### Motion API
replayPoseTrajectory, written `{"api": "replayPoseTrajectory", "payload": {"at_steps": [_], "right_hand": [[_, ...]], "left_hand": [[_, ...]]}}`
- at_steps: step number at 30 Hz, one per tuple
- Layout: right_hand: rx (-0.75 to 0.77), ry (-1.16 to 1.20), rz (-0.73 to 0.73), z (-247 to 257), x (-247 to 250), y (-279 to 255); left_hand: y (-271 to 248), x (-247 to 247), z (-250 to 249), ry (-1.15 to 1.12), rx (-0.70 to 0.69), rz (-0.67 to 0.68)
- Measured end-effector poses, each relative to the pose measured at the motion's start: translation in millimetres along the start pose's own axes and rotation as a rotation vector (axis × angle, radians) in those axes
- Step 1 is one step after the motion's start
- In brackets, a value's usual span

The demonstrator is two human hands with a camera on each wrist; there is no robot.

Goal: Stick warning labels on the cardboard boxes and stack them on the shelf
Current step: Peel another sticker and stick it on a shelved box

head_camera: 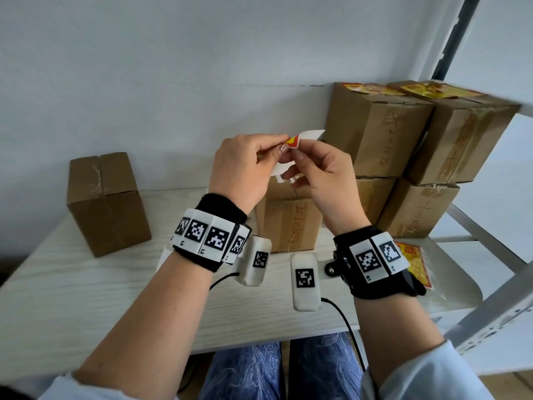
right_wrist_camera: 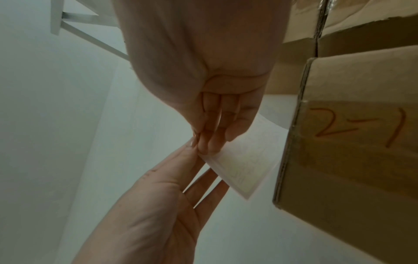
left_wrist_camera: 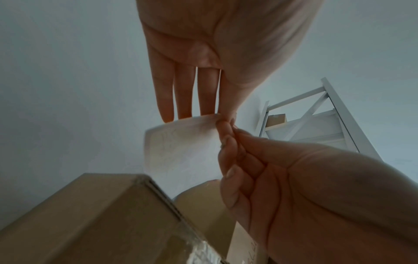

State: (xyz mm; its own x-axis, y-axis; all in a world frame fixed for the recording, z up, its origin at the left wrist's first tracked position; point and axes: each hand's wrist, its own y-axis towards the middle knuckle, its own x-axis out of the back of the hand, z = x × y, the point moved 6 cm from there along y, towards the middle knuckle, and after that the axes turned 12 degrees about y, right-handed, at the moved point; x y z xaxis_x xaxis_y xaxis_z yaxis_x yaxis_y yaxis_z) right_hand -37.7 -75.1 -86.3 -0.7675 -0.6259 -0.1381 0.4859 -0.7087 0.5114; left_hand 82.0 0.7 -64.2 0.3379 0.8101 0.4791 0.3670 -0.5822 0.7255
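Both hands hold a warning label (head_camera: pixel 310 134) up over the table; it is a white backing sheet with a red and yellow corner showing. My left hand (head_camera: pixel 284 144) pinches that corner between thumb and forefinger, its other fingers straight (left_wrist_camera: pixel 183 100). My right hand (head_camera: pixel 298 153) pinches the sheet beside it with curled fingers (right_wrist_camera: pixel 210 128). From below, the sheet's white back (left_wrist_camera: pixel 181 146) (right_wrist_camera: pixel 244 160) shows. A taped cardboard box (head_camera: pixel 288 226) with handwriting stands under the hands, partly hidden by them.
Another plain box (head_camera: pixel 106 203) stands at the table's left. Several boxes with labels on top are stacked on the white shelf (head_camera: pixel 487 235) to the right (head_camera: pixel 375 131). More label sheets (head_camera: pixel 415 261) lie by my right wrist. A shelf post (head_camera: pixel 450 39) rises at top right.
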Motion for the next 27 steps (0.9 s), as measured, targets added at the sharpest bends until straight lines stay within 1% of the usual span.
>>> {"api": "replayPoseTrajectory", "payload": {"at_steps": [10, 20, 22, 25, 27], "right_hand": [[-0.001, -0.038, -0.001, -1, 3, 1], [0.083, -0.136, -0.003, 6, 3, 1], [0.093, -0.126, -0.028, 7, 5, 0], [0.093, -0.061, -0.079, 11, 8, -2], [0.087, -0.031, -0.08, 13, 9, -3]], "left_hand": [[0, -3, -5, 0.029, -0.024, 0.014], [2, 0, -18, 0.053, -0.155, -0.014], [2, 2, -20, 0.105, -0.189, -0.04], [0, 5, -25, 0.277, -0.262, -0.098], [-1, 5, -30, 0.368, -0.3, -0.112]]}}
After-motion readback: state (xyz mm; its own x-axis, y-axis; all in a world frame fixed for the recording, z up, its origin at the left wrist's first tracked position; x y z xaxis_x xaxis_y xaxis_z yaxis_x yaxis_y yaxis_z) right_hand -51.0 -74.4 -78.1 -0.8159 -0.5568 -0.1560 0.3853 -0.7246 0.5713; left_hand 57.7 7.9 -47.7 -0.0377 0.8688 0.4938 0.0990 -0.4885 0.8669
